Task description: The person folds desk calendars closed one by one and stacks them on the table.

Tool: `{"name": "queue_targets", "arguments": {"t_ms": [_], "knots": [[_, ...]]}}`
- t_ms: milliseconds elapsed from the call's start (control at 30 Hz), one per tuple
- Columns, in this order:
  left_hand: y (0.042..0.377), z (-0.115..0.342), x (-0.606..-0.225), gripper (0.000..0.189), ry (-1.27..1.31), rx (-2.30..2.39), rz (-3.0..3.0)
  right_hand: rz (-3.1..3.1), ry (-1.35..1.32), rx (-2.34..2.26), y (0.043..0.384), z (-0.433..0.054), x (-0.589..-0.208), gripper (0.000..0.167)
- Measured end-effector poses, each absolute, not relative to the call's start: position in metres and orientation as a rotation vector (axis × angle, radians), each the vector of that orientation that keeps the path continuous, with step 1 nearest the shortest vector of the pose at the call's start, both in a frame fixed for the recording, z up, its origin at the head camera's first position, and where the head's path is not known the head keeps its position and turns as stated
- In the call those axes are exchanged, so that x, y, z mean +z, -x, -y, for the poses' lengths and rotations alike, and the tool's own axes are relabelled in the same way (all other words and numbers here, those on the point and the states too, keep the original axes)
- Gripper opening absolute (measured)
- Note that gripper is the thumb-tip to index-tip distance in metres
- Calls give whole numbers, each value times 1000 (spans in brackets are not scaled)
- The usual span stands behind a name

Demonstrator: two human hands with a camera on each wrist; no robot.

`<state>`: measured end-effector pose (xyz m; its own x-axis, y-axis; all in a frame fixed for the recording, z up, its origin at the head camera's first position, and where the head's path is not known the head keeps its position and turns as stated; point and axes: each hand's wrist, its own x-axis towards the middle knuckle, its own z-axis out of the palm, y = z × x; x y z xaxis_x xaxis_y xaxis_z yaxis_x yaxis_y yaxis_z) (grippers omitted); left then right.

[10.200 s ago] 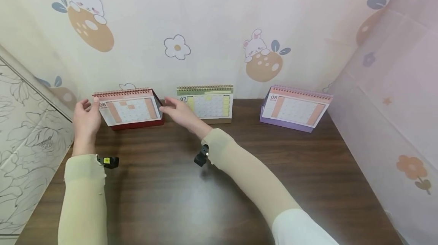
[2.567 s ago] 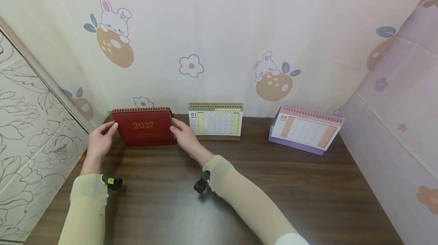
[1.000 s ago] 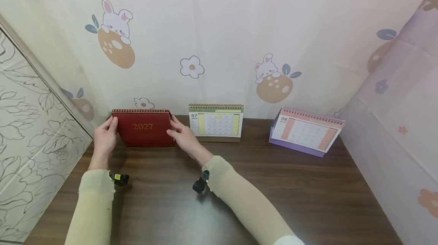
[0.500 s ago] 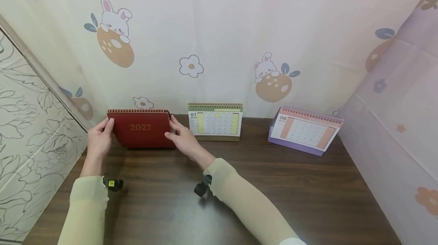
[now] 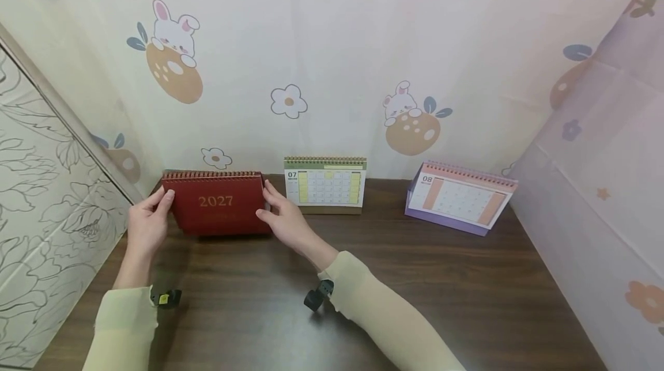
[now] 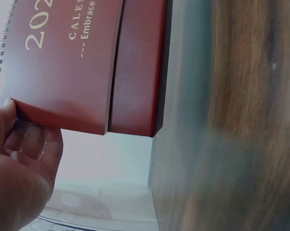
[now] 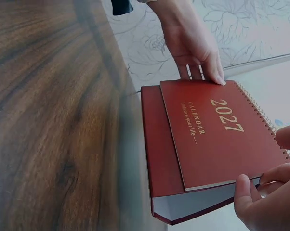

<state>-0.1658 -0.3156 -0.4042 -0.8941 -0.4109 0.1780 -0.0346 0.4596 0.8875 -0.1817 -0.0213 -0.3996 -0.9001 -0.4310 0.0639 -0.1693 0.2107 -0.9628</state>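
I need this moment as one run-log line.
left hand: holds red calendar, left end | right hand: holds right end | green-topped calendar, purple-based calendar: standing, untouched

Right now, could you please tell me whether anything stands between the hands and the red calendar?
Nothing visible does: the left hand and the right hand grip the red calendar at opposite ends; the green-topped calendar stands beside it.

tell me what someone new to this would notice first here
Probably the red calendar, marked 2027 in gold, held at both ends by the left hand and right hand at left in the head view. Next, perhaps, the green calendar beside it, showing 07, and the purple calendar farther right, showing 08.
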Motion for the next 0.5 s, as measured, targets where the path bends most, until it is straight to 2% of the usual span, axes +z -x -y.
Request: {"name": "queue_targets", "arguments": {"t_ms": [500], "knots": [[142, 281, -401, 35, -91, -1512, 2241, -2366, 578, -1786, 149, -23, -392, 56]]}}
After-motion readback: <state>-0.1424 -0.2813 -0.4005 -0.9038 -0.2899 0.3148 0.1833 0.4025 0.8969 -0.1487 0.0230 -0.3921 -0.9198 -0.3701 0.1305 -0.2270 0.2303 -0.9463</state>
